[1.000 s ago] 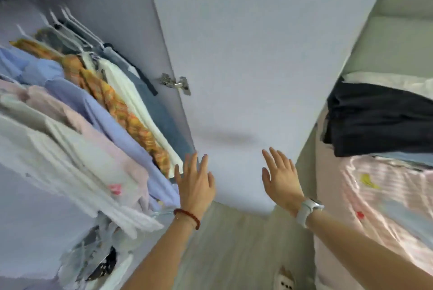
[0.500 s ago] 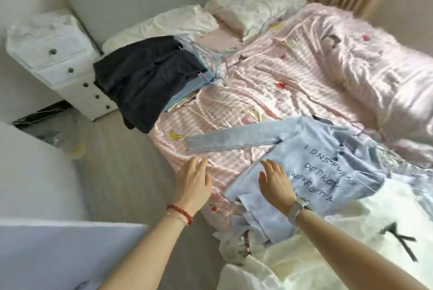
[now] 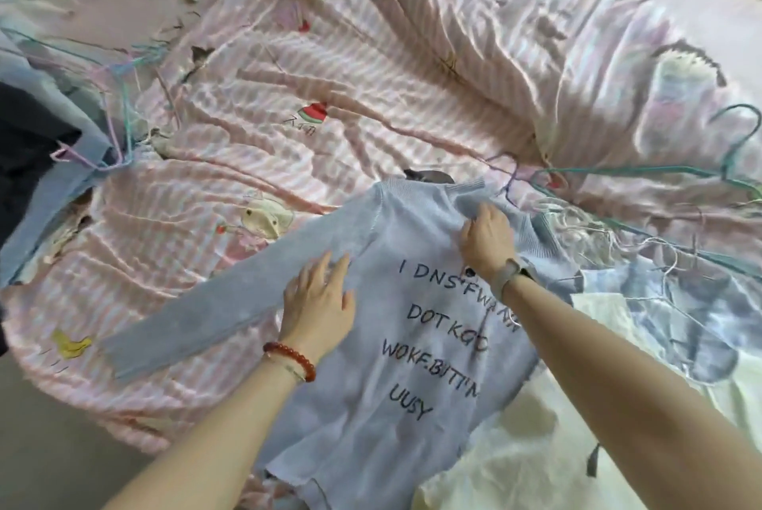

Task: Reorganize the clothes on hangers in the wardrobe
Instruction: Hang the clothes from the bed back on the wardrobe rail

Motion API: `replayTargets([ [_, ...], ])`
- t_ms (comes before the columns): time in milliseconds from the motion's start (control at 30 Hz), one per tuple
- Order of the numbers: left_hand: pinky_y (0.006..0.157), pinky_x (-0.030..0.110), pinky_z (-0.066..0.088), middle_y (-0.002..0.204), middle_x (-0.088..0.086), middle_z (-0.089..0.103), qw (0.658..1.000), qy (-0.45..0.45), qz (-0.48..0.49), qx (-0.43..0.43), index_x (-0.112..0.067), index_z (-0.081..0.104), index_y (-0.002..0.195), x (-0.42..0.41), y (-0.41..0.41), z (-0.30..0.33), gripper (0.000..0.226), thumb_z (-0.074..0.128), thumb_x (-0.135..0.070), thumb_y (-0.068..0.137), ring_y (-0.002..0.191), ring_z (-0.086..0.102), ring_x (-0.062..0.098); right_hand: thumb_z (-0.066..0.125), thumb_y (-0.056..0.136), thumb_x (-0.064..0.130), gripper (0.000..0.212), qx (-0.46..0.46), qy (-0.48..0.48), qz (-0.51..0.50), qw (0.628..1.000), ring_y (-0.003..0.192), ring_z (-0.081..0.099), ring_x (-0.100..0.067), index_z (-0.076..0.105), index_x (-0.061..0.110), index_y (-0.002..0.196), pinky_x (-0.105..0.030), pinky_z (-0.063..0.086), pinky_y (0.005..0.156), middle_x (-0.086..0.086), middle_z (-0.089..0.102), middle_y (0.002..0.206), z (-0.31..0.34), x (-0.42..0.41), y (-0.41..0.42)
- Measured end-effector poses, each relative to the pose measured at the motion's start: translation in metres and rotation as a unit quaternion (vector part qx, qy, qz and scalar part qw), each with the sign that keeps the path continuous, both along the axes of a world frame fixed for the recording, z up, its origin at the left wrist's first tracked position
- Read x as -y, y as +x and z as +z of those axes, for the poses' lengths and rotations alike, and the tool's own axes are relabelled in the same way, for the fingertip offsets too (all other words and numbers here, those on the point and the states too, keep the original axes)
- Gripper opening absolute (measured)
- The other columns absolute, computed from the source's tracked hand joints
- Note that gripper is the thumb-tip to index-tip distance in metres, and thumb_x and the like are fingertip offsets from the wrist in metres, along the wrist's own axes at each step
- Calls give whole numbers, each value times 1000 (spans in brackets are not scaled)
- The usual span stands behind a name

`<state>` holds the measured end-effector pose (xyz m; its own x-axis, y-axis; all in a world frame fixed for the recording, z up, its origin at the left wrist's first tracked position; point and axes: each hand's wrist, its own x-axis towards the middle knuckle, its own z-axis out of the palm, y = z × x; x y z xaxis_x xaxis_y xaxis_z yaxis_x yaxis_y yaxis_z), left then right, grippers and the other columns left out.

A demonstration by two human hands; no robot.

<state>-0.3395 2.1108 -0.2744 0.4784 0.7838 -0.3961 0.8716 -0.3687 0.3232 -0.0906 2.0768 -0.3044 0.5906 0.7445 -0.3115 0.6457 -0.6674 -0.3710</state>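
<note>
A light blue knit sweater [image 3: 396, 377] with dark embroidered lettering lies flat on the bed, one sleeve stretched out to the left. My left hand [image 3: 317, 299] rests flat on it where the sleeve joins the body, fingers straight. My right hand [image 3: 488, 237] is at the collar, fingers bent into the fabric and gripping the neckline. A green wire hanger [image 3: 643, 170] lies on the bedding to the right, with white and purple hangers tangled near it.
The pink striped duvet [image 3: 330, 89] covers the bed. A pile of dark and blue clothes [image 3: 29, 146] with several pastel hangers [image 3: 123, 68] sits at the left. A cream garment [image 3: 536, 464] and a blue-white one [image 3: 680, 311] lie at the right. Floor shows bottom left.
The view swung from the wardrobe to the bed. Both hands went from hovering above the sweater to landing on it, the right one reaching up to the collar.
</note>
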Motion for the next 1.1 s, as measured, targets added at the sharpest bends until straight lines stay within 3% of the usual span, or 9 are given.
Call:
replayTargets([
  [167,110,54,-10,153,-2,-21,988,-27,-98,-113,-39,-10,143,-6,18,-45,62,25,-50,94,140,-22,25,39,93,38,67,26,-102,-74,992,137,19,-32,16,-3,141,-49,14,111,-18,20,149,-42,-16,46],
  [333,109,55,-12,153,-4,-23,977,-97,-98,-160,-40,-4,144,0,19,-70,57,20,-54,94,139,-24,24,34,93,50,58,5,-68,-94,993,106,51,-36,48,-3,113,-41,40,84,-24,54,116,-52,-25,65],
  [433,112,53,-5,156,-1,-8,989,-86,-68,-102,-33,13,146,-5,21,-60,53,29,-43,96,142,-12,23,35,96,42,44,-3,30,-121,992,89,57,-36,51,1,93,-34,32,67,-22,61,98,-42,-25,53],
  [600,108,58,23,144,20,34,978,149,-16,148,-5,41,136,-28,32,-1,50,53,-15,88,135,28,36,41,94,21,25,42,246,-46,967,59,47,-32,38,14,70,-38,29,60,-12,46,62,4,-8,6],
  [767,110,48,19,147,7,35,980,139,-77,121,-14,34,141,-50,27,59,49,41,-33,96,136,30,26,45,90,13,29,-7,343,84,936,53,28,-16,29,18,66,-33,24,58,9,25,57,69,-1,-34],
  [867,75,34,40,104,3,64,990,25,-64,124,-20,54,119,-42,2,81,33,35,-37,97,101,58,29,46,90,17,35,-56,360,124,923,49,26,-16,28,15,61,-33,24,55,9,24,54,110,-8,-68],
  [933,59,33,31,67,-8,52,986,33,-9,162,-19,56,93,-30,-29,94,21,39,-32,96,75,55,29,47,90,19,39,-80,367,159,913,49,25,-13,25,19,58,-33,25,55,8,25,54,132,-11,-95],
  [1033,59,37,33,65,-1,55,975,58,83,198,-21,58,92,-9,-93,113,16,43,-27,95,66,51,26,47,92,27,28,-107,368,225,896,57,40,-13,43,22,65,-31,33,62,9,41,62,155,-9,-140],
  [1100,58,38,39,63,0,58,964,75,139,213,-21,60,93,7,-141,127,14,46,-24,94,62,54,24,38,94,31,30,-84,351,253,898,89,53,-19,60,13,102,-33,38,80,0,58,94,162,-5,-169],
])
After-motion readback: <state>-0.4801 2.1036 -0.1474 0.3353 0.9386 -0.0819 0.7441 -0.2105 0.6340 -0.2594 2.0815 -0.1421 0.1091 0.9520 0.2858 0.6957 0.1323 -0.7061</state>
